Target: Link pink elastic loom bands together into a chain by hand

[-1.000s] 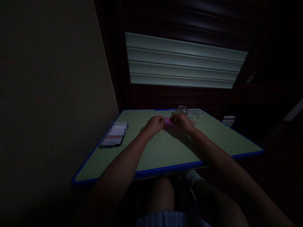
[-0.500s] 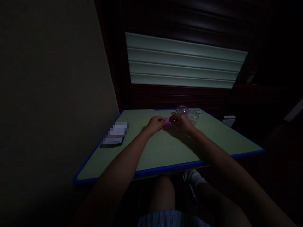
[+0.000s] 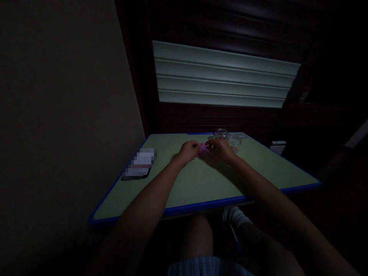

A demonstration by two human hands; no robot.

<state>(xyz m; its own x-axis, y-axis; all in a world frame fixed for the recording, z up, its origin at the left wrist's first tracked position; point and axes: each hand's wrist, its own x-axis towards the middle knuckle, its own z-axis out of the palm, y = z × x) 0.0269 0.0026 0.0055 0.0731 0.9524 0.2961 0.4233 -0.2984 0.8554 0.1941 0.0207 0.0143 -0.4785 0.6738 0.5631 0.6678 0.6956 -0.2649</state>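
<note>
Between my two hands, above the green table [image 3: 189,188], is a small pink, partly see-through item [image 3: 203,147]; its exact shape is too dim to tell. My left hand [image 3: 189,150] pinches its left side with thumb and forefinger. On the other side, my right hand [image 3: 220,148] has its fingers closed on the pink item's right edge. Just behind my right hand stands a clear glass jar [image 3: 221,133] with small coloured pieces inside. A lower clear container [image 3: 235,143] sits right beside that hand, with something pinkish in it.
A flat clear lid or dish [image 3: 241,136] lies at the table's back right. On the left side rests a dark-edged flat object [image 3: 140,165], its top blurred out. A wall rises close on the left. Below the front edge are my knees and a socked foot [image 3: 237,215].
The fingers of my right hand have shifted slightly at the pink item. Otherwise both hands and the objects around them stay in place.
</note>
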